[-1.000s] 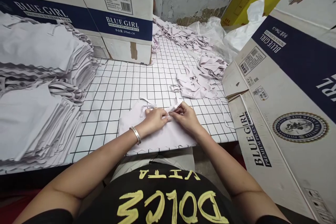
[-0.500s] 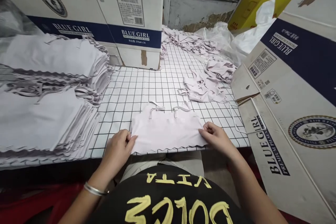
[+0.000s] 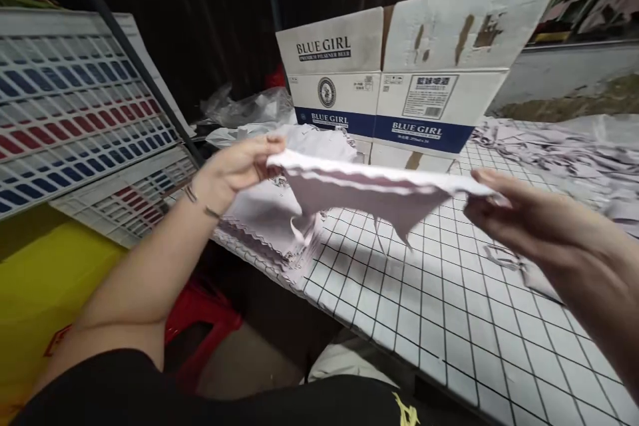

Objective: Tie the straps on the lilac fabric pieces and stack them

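Observation:
A pale pink camisole top (image 3: pixel 369 190) with a scalloped hem hangs stretched in the air above the table. My left hand (image 3: pixel 239 166) pinches its left corner and my right hand (image 3: pixel 519 213) pinches its right corner. Its thin straps dangle underneath. Just below my left hand lies a tall stack of folded tops (image 3: pixel 269 226) of the same kind, near the table's left edge.
The table has a white cloth with a black grid (image 3: pixel 449 306). A Blue Girl cardboard box (image 3: pixel 389 86) stands behind the stack. Loose pale garments (image 3: pixel 559 146) lie at the far right. A yellow crate (image 3: pixel 50 293) and a red stool (image 3: pixel 200 313) sit left of the table.
Both hands took the flat top by its lower corners, lifted it off the table and carried it left toward the stack. The head camera swung left with them.

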